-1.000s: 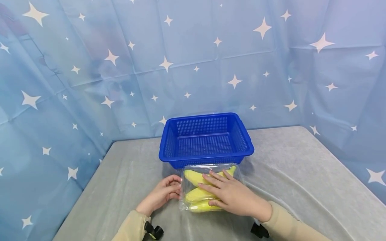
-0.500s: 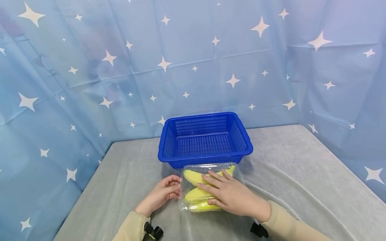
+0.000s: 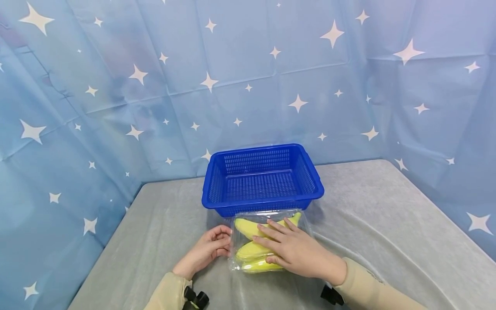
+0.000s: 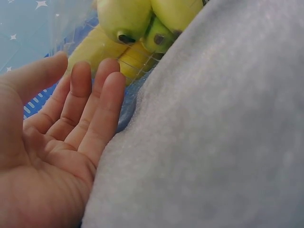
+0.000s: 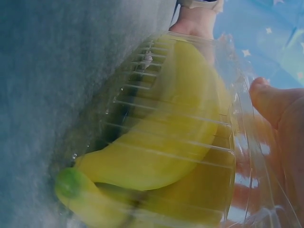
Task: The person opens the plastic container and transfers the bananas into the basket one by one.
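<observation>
A clear plastic clamshell box [image 3: 234, 258] lies on the table, with several yellow bananas [image 3: 248, 250] inside. My right hand [image 3: 300, 254] rests spread on top of the lid, covering the right part of the box. In the right wrist view, its fingers [image 5: 242, 180] show through the clear plastic. At the box's left side is my left hand [image 3: 209, 247], its fingertips right at the wall. The left wrist view shows this hand [image 4: 71, 128] palm up, fingers slightly bent and gripping nothing, close to the banana ends [image 4: 126, 28].
A blue plastic basket [image 3: 263, 201] stands directly behind the box, with nothing in it. A grey cloth [image 3: 387, 224] covers the table, creased on the right. Behind hangs a blue curtain [image 3: 240, 51] with white stars.
Both hands keep their places at the box, and the box stays put. The head view shifts very slightly, moving the whole scene a little to the left.
</observation>
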Tool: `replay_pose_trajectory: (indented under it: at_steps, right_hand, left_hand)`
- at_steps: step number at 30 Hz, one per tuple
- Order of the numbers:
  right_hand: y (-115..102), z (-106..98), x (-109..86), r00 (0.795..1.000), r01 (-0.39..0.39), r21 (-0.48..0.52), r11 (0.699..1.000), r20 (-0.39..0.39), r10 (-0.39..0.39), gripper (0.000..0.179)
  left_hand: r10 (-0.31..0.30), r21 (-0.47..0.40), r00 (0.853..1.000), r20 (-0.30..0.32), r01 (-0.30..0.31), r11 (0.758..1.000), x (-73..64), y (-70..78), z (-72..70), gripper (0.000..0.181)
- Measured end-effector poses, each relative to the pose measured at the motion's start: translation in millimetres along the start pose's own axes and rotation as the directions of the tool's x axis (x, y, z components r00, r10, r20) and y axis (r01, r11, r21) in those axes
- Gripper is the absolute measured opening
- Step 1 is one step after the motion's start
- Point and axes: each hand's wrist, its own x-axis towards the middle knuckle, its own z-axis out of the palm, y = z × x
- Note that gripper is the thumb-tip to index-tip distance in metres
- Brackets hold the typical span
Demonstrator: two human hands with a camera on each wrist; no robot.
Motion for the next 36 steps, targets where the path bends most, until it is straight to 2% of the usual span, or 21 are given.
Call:
replay_pose_trajectory:
  at_steps: [15, 25, 36]
  right_hand:
    - [0.2, 1.6, -0.9, 1.000, -0.001, -0.001, 1.000, -0.009, 0.001, 0.047]
    - [0.3, -1.6, 0.0, 1.000, -0.005, 0.030, 1.000, 0.014, 0.005, 0.047]
    - [-2.8, -2.1, 1.0, 0.999, -0.033, 0.034, 0.999, 0.022, 0.033, 0.051]
  left_hand:
    - [0.001, -0.002, 1.000, 0.001, -0.001, 1.000, 0.6, -1.1, -0.1, 0.024]
    - [0.009, -0.005, 1.000, 0.007, -0.008, 1.000, -0.5, -0.4, 1.4, 0.037]
    - [0.015, 0.004, 1.000, -0.006, -0.015, 1.000, -0.2, -1.1, 0.9, 0.022]
